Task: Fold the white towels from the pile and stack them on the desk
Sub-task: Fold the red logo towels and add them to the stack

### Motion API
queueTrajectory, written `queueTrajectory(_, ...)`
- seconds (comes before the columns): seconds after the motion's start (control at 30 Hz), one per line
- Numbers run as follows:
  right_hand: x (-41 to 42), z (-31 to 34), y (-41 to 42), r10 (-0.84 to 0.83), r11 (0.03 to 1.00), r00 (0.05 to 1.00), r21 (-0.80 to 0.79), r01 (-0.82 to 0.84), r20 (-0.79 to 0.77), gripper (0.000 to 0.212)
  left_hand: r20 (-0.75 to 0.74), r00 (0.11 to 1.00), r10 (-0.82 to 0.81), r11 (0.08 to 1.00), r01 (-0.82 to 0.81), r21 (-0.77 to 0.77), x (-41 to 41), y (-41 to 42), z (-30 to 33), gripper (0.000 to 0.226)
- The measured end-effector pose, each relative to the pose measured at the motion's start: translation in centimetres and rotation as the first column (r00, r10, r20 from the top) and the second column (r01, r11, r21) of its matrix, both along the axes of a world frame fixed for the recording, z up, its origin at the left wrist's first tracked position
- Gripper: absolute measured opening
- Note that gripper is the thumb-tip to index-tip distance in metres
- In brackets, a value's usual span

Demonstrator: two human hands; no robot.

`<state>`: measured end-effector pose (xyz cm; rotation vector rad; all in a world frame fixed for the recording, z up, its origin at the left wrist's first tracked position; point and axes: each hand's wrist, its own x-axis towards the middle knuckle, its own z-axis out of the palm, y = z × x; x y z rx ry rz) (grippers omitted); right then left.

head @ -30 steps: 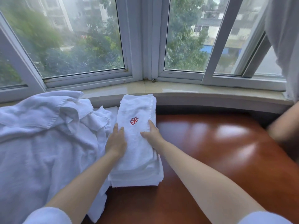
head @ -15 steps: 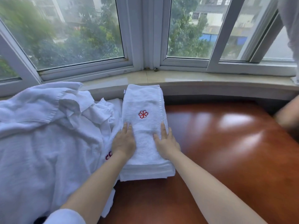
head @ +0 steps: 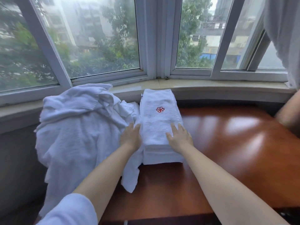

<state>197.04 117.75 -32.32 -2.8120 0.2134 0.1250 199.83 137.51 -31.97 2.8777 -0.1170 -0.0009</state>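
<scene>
A stack of folded white towels [head: 159,117] stands on the reddish wooden desk [head: 235,143]; the top towel shows a red flower emblem. My right hand [head: 179,137] lies flat on the stack's near right corner, fingers straight. My left hand [head: 130,137] rests flat against the stack's left edge, partly on the loose cloth beside it. A pile of unfolded white towels [head: 81,127] spreads to the left and hangs over the desk's left edge.
A stone window sill [head: 211,86] runs behind the desk below large windows. Another person's arm [head: 290,111] shows at the right edge. A grey curtain [head: 284,30] hangs at the upper right.
Both hands have slid back toward me along the top towel and apart toward its two sides. The camera has pulled back and tilted up.
</scene>
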Motion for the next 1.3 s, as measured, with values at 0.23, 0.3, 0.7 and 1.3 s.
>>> queueTrajectory(0.23,-2.6,3.5,5.3,0.144,0.990,0.989,0.006,-0.144,0.027,0.060,0.238,0.967,0.095,0.982,-0.130,0.139,-3.4,5.7,2.5,0.033)
queueTrajectory(0.3,-2.7,4.5,6.7,0.188,0.982,0.982,0.024,-0.189,0.026,0.062,0.247,0.960,0.129,0.969,-0.175,0.173,-3.5,7.2,3.6,0.033)
queueTrajectory(0.7,0.8,9.3,12.2,0.378,0.918,0.921,0.090,-0.386,0.093,0.064,0.025,0.967,0.255,0.961,-0.256,0.107,2.0,12.2,9.6,0.044)
queueTrajectory(1.3,2.4,9.1,17.1,0.377,0.862,0.890,0.254,-0.439,0.257,0.091,-0.676,0.733,-0.078,0.625,-0.492,-0.606,-1.1,15.1,14.0,0.042)
